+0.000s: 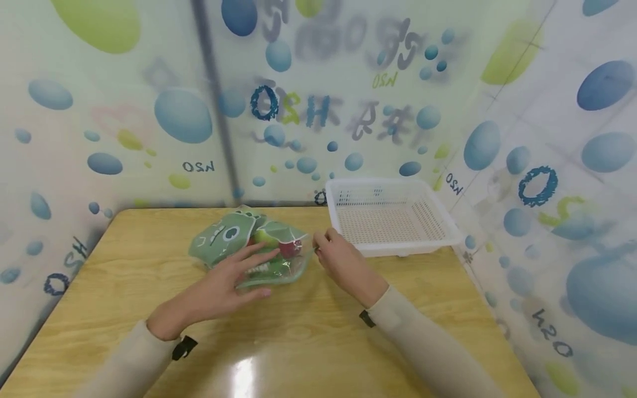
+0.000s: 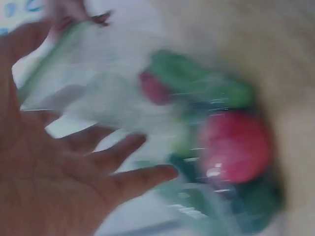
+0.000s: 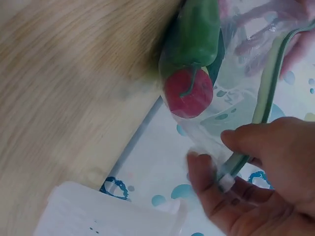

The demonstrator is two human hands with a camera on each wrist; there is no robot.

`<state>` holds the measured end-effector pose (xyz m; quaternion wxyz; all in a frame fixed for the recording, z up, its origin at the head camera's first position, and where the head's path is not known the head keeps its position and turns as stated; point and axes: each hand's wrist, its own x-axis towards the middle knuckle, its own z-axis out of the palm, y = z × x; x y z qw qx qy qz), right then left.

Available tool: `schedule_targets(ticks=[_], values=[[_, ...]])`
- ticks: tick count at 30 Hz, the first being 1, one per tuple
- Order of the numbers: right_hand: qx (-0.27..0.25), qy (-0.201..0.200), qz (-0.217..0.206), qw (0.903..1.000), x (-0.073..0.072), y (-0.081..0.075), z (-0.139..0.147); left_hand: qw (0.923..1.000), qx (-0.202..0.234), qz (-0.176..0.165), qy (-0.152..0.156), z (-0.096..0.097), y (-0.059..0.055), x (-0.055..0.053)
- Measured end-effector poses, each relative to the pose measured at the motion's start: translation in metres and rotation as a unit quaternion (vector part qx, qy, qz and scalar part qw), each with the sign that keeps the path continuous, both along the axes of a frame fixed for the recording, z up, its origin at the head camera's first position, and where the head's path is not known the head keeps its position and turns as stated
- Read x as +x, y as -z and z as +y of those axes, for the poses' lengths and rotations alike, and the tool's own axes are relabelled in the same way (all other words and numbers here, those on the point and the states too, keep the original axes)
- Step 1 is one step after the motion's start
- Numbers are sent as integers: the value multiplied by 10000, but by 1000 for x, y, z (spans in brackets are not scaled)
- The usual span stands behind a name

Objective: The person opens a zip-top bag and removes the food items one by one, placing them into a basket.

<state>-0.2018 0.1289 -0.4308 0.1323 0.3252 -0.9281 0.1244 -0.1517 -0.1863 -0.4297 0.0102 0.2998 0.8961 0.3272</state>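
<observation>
A green zip bag with a cartoon monster face lies on the table, see-through in part. Inside show a red apple-like fruit with a green stem and a green pepper; other red and green pieces are blurred in the left wrist view. My right hand pinches the bag's green zip edge at its right end, where a white slider sits between the fingers. My left hand reaches over the bag's near side, fingers extended and spread; whether they touch it I cannot tell.
A white plastic basket with slotted walls stands at the back right of the wooden table, just beyond my right hand. Walls covered with a blue and green bubble print rise behind and at the right.
</observation>
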Motion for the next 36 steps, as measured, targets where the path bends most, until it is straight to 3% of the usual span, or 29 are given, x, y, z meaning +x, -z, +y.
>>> schedule_targets(ticks=[2,4,8,11,14,18,23,26,30,33,36], values=[[-284,-86,-82,9995,1,1,1,9997,-51,-246,-61,1,-13,9],[-491,-180,-114,9986,2,3,1,9994,-146,-257,-183,6,-24,19],[-820,-365,-2,9960,4,5,0,9931,-839,515,-643,28,-31,31],[-1160,-443,187,9921,2,6,-2,9808,-1496,642,-1074,46,-27,33],[-1439,-465,402,9877,2,5,-2,9683,-2039,457,-1370,54,-21,29],[-1524,-467,598,9854,4,6,1,9617,-2324,398,-1398,53,-10,21],[-1566,-506,650,9842,10,7,8,9657,-2245,484,-1210,47,3,12],[-1700,-597,680,9813,14,5,12,9661,-2171,857,-1104,44,8,3],[-1853,-909,704,9759,18,4,17,9607,-2199,1351,-1021,41,12,-10],[-1938,-1157,614,9723,20,3,18,9619,-2136,1402,-971,41,13,-15],[-2085,-1298,383,9686,21,2,18,9687,-1854,1360,-937,43,12,-15]])
